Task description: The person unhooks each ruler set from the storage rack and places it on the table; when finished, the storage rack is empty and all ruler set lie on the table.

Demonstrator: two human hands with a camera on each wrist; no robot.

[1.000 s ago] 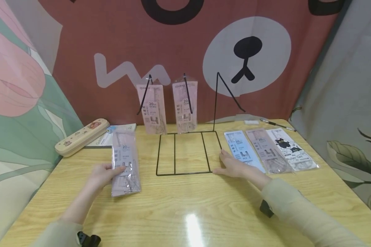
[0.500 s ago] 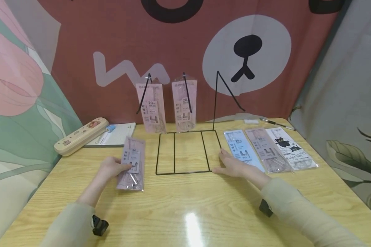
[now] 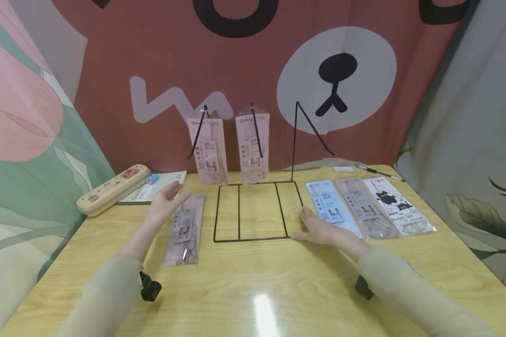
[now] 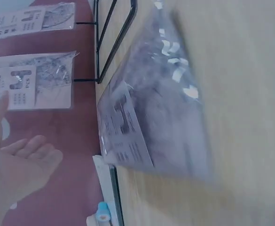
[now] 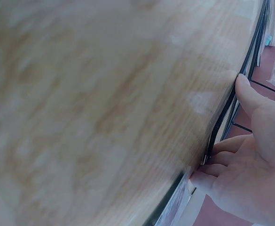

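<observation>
A pink ruler packet (image 3: 184, 229) lies flat on the wooden table (image 3: 253, 285), just left of the black wire rack (image 3: 253, 238). My left hand (image 3: 174, 193) hovers open above the packet's far end and holds nothing. In the left wrist view the packet (image 4: 151, 122) fills the middle and my fingers (image 4: 31, 150) spread at the lower left. My right hand (image 3: 305, 223) rests flat on the table against the rack's front right corner. The right wrist view shows its thumb (image 5: 245, 92) touching the wire (image 5: 224, 122). Two pink packets (image 3: 208, 150) (image 3: 253, 145) hang on the rack's hooks; the right hook (image 3: 297, 105) is bare.
A blue packet (image 3: 331, 206), a pink packet (image 3: 364, 210) and a white cat-print packet (image 3: 398, 206) lie right of the rack. A pencil case (image 3: 114, 187), a notebook (image 3: 160, 185) and a small blue roll (image 3: 152, 179) sit at the back left. A pen (image 3: 377, 171) lies at the back right.
My left hand slid the pink packet to the right beside the rack, let go of it and lifted away open. The right hand has stayed put.
</observation>
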